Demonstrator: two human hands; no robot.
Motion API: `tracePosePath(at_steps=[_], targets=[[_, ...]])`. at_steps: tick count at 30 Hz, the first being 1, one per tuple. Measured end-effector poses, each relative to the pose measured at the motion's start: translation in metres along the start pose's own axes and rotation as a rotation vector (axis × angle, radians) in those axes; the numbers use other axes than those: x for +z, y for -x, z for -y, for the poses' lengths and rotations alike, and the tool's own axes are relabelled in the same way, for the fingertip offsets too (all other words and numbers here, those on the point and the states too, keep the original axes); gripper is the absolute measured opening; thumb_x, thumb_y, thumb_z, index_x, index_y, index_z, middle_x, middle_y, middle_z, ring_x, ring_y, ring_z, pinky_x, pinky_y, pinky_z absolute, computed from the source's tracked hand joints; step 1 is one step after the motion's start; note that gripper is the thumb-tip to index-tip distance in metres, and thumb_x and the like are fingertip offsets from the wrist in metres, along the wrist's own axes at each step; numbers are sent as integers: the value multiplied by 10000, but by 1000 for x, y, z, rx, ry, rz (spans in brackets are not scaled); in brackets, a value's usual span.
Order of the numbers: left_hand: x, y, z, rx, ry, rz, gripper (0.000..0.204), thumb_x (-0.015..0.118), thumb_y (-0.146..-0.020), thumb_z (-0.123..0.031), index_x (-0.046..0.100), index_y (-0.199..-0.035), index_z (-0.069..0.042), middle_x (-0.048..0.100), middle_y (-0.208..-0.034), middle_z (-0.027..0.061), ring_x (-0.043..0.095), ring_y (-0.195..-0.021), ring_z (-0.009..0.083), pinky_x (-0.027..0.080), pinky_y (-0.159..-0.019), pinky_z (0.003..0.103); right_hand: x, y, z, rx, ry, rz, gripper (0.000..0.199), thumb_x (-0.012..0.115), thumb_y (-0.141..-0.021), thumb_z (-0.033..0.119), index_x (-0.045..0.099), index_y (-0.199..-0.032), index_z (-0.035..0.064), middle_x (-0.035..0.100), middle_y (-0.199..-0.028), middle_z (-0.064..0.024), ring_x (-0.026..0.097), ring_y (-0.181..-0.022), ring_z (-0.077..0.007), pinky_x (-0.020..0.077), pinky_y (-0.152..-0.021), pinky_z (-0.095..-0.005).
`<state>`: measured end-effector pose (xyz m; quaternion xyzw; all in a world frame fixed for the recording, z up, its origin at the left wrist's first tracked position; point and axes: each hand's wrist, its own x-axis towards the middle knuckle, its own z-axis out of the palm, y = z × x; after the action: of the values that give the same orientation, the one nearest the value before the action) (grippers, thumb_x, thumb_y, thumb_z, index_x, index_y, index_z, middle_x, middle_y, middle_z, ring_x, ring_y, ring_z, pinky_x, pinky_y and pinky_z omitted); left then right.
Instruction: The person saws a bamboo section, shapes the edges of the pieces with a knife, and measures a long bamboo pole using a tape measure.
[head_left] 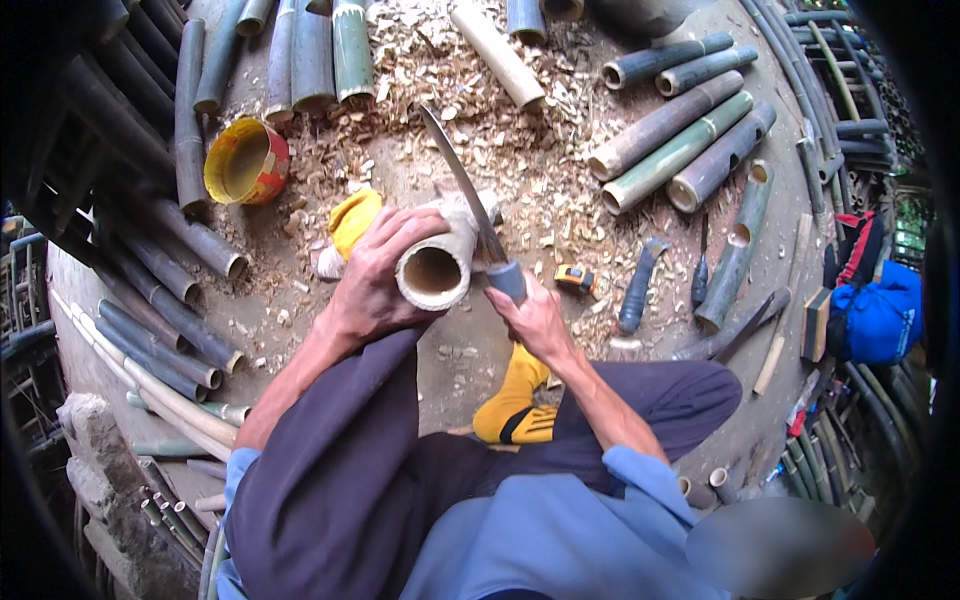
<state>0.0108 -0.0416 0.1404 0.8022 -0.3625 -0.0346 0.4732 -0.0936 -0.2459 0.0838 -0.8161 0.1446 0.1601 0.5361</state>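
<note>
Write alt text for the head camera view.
A seated person's left hand grips a pale hollow bamboo tube while the right hand holds a long knife against its side. Wood shavings, cut bamboo poles and a yellow tin lie around them.

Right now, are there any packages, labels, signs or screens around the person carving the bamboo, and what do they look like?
Round tin: on the ground upper left among bamboo poles, lying on its side, open mouth showing; yellow inside, red and yellow printed wrap outside.
Small tape measure: on the shavings just right of the knife handle, boxy, yellow and black, with a tiny label too small to make out.
No signs or screens in view.
</note>
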Motion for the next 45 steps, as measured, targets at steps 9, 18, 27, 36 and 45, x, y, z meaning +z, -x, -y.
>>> tracePosePath(at_steps=[9,18,27,36,45], targets=[[-1,-3,-4,-21,-74,-21,555,812,-582,-187,581,-1064,-38,612,-1040,128,599,-985,294,482,-850,381,-2,5,6,-663,-76,-307,324,680,-815,156,500,-1012,-26,617,-742,-126,636,-644,-209,504,-564,-292],[-5,4,-2,-15,-83,7,551,801,-579,-164,582,-1066,-33,607,-1052,129,588,-986,294,466,-857,381,-32,28,72,-374,-439,-238,353,685,-832,206,508,-1043,-14,604,-741,-65,583,-631,-109,476,-563,-244],[0,4,-3,73,-34,124,568,775,-562,-128,562,-1082,-46,571,-1088,106,510,-893,304,452,-807,391,-13,12,6,-152,111,-70,468,635,-855,377,510,-1072,-19,623,-702,-153,653,-612,-284,501,-536,-356],[3,-3,-4,86,-63,121,584,773,-544,-120,561,-1082,-42,571,-1079,112,515,-891,310,453,-802,399,-5,9,7,-259,95,-73,346,650,-853,263,523,-1029,-7,628,-808,-150,649,-676,-250,505,-541,-333],[-3,11,2,-87,-135,-195,564,848,-589,-233,575,-1037,-25,610,-1006,132,612,-910,296,505,-791,379,-30,14,67,-407,-264,-247,493,670,-836,199,440,-1214,-18,624,-937,-132,635,-802,-180,513,-717,-299]])
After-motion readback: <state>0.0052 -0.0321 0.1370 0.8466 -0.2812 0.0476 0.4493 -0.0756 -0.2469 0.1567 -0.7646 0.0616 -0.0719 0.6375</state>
